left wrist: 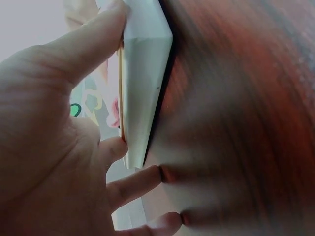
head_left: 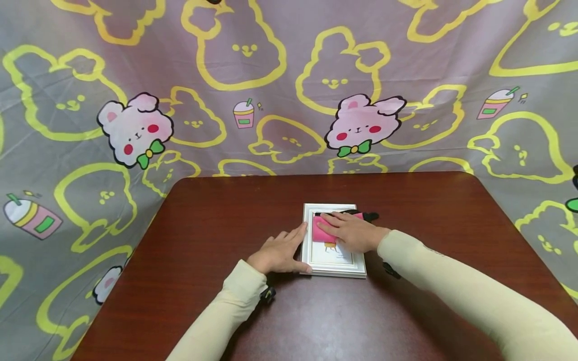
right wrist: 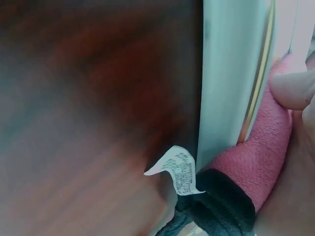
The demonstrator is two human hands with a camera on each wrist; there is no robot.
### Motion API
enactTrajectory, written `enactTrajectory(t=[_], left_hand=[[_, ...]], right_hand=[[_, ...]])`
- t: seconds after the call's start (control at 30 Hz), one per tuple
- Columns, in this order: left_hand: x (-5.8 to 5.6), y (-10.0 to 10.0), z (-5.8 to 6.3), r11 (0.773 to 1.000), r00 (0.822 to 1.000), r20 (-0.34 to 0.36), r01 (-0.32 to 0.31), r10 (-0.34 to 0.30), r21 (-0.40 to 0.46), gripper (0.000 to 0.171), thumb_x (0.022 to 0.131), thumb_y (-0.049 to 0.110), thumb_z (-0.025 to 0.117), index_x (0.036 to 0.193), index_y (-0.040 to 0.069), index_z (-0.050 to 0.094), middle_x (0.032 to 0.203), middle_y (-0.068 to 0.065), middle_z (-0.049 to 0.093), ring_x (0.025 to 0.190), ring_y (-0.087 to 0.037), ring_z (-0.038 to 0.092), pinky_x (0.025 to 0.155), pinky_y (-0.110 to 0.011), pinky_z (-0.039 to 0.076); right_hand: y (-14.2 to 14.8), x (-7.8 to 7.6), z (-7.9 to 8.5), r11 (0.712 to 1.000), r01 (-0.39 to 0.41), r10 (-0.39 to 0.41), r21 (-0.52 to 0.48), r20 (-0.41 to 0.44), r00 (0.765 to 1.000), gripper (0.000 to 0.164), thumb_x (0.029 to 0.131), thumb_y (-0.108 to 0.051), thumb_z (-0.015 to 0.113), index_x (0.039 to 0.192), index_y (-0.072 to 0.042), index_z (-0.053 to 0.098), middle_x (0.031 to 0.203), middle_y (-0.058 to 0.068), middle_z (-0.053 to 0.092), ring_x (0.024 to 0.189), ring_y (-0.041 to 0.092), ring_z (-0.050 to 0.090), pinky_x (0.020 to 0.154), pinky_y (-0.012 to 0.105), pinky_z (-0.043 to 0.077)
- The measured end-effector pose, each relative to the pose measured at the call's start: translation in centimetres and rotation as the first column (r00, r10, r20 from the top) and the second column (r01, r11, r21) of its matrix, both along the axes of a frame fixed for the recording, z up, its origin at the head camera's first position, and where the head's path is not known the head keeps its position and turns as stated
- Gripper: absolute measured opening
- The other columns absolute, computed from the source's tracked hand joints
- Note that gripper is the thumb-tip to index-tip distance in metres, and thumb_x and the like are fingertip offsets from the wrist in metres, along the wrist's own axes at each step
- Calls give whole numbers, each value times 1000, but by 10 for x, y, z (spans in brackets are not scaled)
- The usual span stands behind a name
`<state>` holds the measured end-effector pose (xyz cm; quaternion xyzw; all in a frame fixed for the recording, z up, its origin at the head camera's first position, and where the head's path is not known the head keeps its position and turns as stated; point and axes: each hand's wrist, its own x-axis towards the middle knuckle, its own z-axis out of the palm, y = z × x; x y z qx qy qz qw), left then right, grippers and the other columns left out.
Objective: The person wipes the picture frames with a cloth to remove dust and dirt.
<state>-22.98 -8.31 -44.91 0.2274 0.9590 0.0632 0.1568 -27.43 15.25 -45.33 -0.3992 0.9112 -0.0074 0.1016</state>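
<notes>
Picture frame [head_left: 340, 271] on table [head_left: 334, 321]; curtain [head_left: 289, 105] behind table. Cloth [head_left: 322, 234] lies on far part of frame, extending past its right edge; cloth's tag [right wrist: 180, 169] just beyond that edge. Left hand [head_left: 281, 252] at frame's left side, thumb at near left corner. Right hand [head_left: 356, 234] on top of cloth, to right of left hand.

Frame [head_left: 337, 270] white, gold-lined. Cloth [head_left: 321, 234] pink, black end; tag [right wrist: 181, 169] white, dark print. Desk [head_left: 226, 225] red-brown, dark wood grain. Sleeves [head_left: 460, 286] cream. Backdrop [head_left: 284, 103] grey-mauve, yellow animal outlines, pink heads [head_left: 358, 120] with red cheeks, green bows [head_left: 346, 151].
</notes>
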Motion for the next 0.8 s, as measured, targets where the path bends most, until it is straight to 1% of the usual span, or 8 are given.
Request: enactTrajectory(t=[0.07, 0.23, 0.4, 0.63, 0.8], left_hand=[[0, -1, 0, 1000, 1000, 2, -1, 1, 7, 110, 69, 71, 58, 148, 25, -4, 155, 8, 14, 132, -23, 34, 96, -49, 36], [1, -2, -1, 1000, 1000, 3, -10, 10, 20, 110, 70, 70, 59, 148, 25, -4, 155, 8, 15, 132, -23, 34, 98, -49, 35], [2, -2, -1, 999, 1000, 11, -13, 13, 35, 112, 69, 70, 59, 148, 23, -7, 154, 4, 21, 132, -24, 34, 98, -51, 34], [1, -1, -1, 999, 1000, 3, -9, 9, 37, 114, 70, 68, 61, 147, 24, -10, 153, 4, 23, 131, -24, 35, 98, -50, 34], [1, -1, -1, 999, 1000, 13, -11, 11, 45, 113, 69, 69, 60, 148, 25, -8, 154, 4, 21, 132, -24, 34, 99, -52, 33]], right_hand=[[1, 6, 0, 1000, -24, 24, -4, 5, 1000, 66, 90, -18, 51, 147, -19, 19, 155, 9, 16, 140, 39, 15, 112, 52, 18], [1, 20, 1, 996, -85, 86, 11, -36, 996, 69, 88, -23, 55, 147, -18, 20, 154, 9, 17, 139, 38, 19, 111, 51, 21], [2, 31, 2, 992, -128, 127, -14, -52, 990, 63, 90, -23, 54, 146, -17, 25, 153, 10, 21, 138, 38, 22, 110, 51, 24], [3, 42, 0, 990, -137, 133, -46, -77, 988, 60, 91, -20, 52, 145, -18, 28, 152, 9, 24, 138, 37, 24, 109, 49, 26], [4, 45, -1, 990, -127, 123, -54, -80, 989, 59, 91, -22, 52, 145, -19, 29, 152, 9, 25, 138, 36, 24, 109, 49, 26]])
